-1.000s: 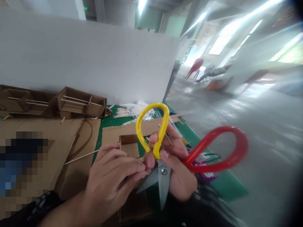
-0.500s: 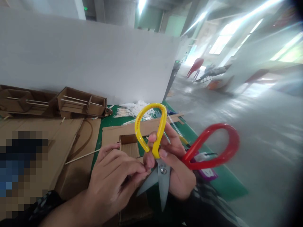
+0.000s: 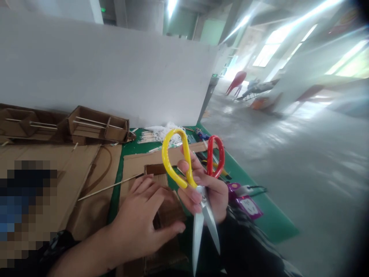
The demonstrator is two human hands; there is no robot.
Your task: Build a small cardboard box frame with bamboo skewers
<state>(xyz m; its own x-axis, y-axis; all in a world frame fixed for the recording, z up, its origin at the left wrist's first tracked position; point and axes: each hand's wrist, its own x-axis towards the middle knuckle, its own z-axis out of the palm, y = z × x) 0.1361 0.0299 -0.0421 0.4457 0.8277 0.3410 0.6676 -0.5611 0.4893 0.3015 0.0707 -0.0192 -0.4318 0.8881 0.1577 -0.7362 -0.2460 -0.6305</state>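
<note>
A pair of scissors [image 3: 203, 197] with one yellow and one red handle is gripped in my right hand [image 3: 215, 190]. Its blades are parted and point down toward me. To its left is my left hand [image 3: 144, 215], fingers and thumb apart, holding nothing. Under and behind that hand stands a small cardboard box [image 3: 170, 207] with an open top, partly hidden by my fingers. A thin wooden stick [image 3: 111, 187] reaches from the cardboard at left toward my left fingertips; I cannot tell whether they touch it.
Cardboard trays with sticks across them [image 3: 99, 125] stand at the back left, above flat cardboard sheets [image 3: 52, 161]. White string [image 3: 170, 132] lies piled on the green table [image 3: 276, 227]. A purple power strip [image 3: 248, 206] lies at right. A white partition [image 3: 115, 73] rises behind.
My left hand has drawn away from the right hand, and its fingers have opened. The scissors have turned in my right hand: the red handle swung in and back, and the blades shifted right.
</note>
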